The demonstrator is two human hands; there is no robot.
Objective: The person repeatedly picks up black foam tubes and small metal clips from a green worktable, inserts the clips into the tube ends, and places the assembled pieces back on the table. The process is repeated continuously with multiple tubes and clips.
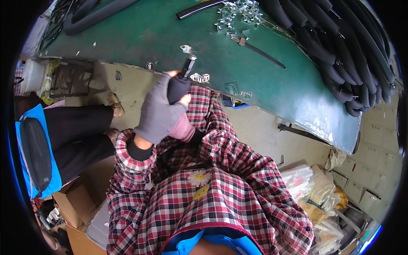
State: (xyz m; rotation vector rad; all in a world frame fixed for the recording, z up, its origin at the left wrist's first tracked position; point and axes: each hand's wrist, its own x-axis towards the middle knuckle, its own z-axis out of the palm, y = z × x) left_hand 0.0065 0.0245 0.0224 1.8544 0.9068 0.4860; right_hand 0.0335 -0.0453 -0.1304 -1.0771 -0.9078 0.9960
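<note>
My left hand, in a grey glove with bare fingertips, is wrapped round a black foam-covered tube. From the foam a dark end piece with a shiny metal tip sticks up by the near edge of the green table. Below and partly behind the left hand is my right hand in a pink glove. Its fingers are hidden, so its grip cannot be made out. The tube's lower part is also out of sight behind my hands.
Black foam-covered tubes are heaped at the table's right. Small metal clips lie at the back, near a black bar and a dark strip with a brown block. Another person's dark trousers and cardboard boxes are at left.
</note>
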